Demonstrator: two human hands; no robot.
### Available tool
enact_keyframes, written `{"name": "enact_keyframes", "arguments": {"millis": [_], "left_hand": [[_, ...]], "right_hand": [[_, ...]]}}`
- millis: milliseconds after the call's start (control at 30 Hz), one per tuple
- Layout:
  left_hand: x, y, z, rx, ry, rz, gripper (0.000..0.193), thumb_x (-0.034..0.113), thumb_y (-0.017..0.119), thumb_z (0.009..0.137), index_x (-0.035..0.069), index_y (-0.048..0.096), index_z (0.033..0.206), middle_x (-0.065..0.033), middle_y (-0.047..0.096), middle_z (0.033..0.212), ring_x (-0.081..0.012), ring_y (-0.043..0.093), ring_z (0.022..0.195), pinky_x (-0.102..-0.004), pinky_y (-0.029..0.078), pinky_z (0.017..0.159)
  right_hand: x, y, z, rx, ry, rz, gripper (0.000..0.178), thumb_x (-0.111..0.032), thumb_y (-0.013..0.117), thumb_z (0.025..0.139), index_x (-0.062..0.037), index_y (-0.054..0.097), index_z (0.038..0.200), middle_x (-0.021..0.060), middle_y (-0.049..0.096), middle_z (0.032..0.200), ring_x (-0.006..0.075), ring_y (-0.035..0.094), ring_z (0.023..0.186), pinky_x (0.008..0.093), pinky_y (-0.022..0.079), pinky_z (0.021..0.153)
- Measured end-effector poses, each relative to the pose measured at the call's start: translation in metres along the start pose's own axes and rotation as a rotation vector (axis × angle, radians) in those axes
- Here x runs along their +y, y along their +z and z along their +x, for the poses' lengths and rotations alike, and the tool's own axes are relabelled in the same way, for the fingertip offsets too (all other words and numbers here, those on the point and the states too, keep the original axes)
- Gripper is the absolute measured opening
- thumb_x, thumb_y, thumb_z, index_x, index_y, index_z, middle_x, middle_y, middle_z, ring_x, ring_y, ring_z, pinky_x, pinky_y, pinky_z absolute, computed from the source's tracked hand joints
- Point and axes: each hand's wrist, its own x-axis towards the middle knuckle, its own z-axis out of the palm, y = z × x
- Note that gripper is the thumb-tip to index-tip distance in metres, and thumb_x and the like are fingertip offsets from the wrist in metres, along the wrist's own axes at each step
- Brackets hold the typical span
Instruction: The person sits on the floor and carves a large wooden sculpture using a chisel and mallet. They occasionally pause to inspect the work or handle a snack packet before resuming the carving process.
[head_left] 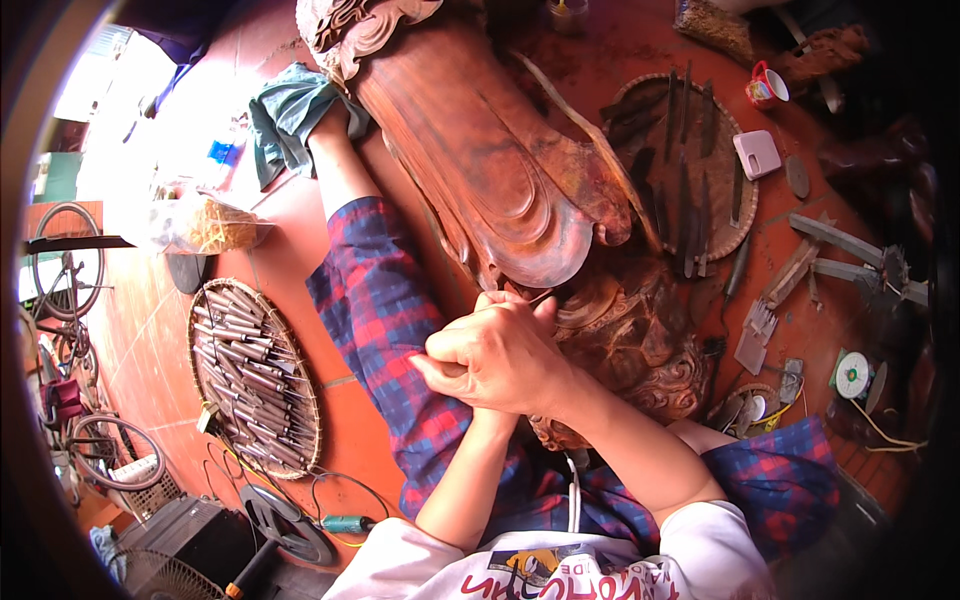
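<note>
A large reddish-brown wood carving with flowing robe folds [470, 150] lies in front of me, its lower end close to my hands. My right hand [495, 355] is closed in a fist and crosses over my left hand [497, 300], covering most of it. Curled fingers of the left hand show at the carving's edge. A thin dark tip [541, 297] pokes out by the fingers; the rest of it is hidden, so I cannot make out what is gripped. Beside my hands sits another carved wooden piece [640, 340] with scrolled relief.
To the left, a round woven tray [312, 400] holds many chisel-like tools. Another round tray [735, 245] at right carries dark long files. Around lie a white box [757, 155], a red mug [767, 86], metal bars [835, 235], a cable reel [852, 375] and a fan [165, 575].
</note>
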Motion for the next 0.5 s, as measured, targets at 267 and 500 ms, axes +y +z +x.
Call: {"name": "enact_keyframes", "arguments": {"millis": [267, 500], "left_hand": [[0.003, 0.005, -0.001, 0.016, 0.019, 0.025, 0.031, 0.004, 0.074, 0.084, 0.002, 0.055, 0.108, -0.0069, 0.062, 0.102, -0.0151, 0.06, 0.099, -0.029, 0.049, 0.09], [0.036, -0.009, -0.001, 0.012, -0.076, -0.002, 0.033, -0.002, 0.073, 0.083, 0.001, 0.054, 0.11, -0.0073, 0.061, 0.102, -0.016, 0.061, 0.101, -0.0295, 0.049, 0.091]], "right_hand": [[0.0, -0.005, -0.005, -0.007, -0.005, -0.025, 0.042, -0.044, 0.062, 0.084, -0.0049, 0.056, 0.071, 0.0151, 0.058, 0.065, 0.035, 0.057, 0.062, 0.0422, 0.043, 0.066], [-0.021, -0.016, -0.005, -0.125, -0.196, 0.118, 0.05, -0.053, 0.064, 0.082, -0.0042, 0.057, 0.08, 0.013, 0.059, 0.07, 0.0347, 0.064, 0.073, 0.0466, 0.047, 0.072]]}}
